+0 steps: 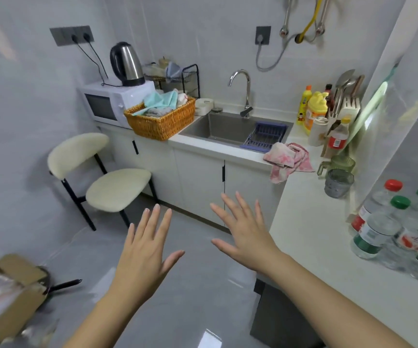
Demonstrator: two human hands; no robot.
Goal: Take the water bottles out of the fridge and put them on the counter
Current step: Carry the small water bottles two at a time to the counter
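The desk [310, 222] at three o'clock already carries the water bottles [388, 232], clustered upright against the wall. My left hand [145, 249] and right hand [243, 234] hover spread and empty; I should check the unseen fridge for any left.

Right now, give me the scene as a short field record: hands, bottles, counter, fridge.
left hand: open, fingers spread, empty, over the floor
right hand: open, fingers spread, empty, near the counter edge
water bottles: cluster standing upright on the counter at far right; one red cap, two green, one white visible; partly cut off by the frame
counter: white; also holds two green cups and a pink cloth hanging over the edge
sink: holds a blue rack
fridge: not in view
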